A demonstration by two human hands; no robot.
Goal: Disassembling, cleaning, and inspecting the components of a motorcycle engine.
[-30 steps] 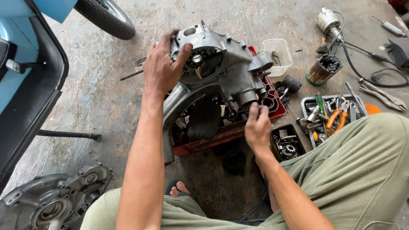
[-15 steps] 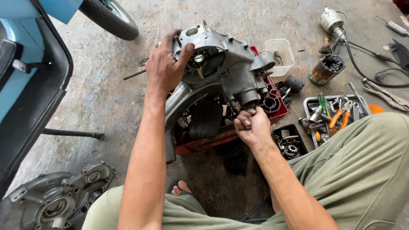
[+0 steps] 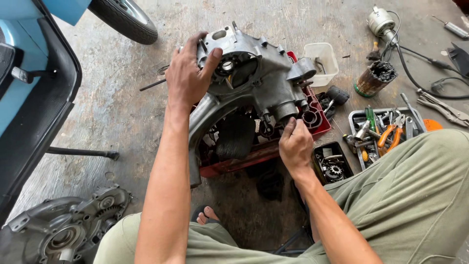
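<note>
Seemingly upright engine casing point(image 3: 259, 73), long axis near-vertical.

I see a grey, stained concrete floor point(image 3: 122, 107) in daylight. Left of it stands a blue scooter point(image 3: 29, 83).

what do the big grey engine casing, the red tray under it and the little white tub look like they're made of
Big grey engine casing, gripped by the left hand: looks like cast metal, probably aluminium, with a dull, grimy grey surface and moulded ribs and bosses. Red tray beneath it: likely moulded plastic, with a glossy, even colour and formed round pockets. Small white tub: seemingly thin plastic, translucent and slightly stained.
</note>
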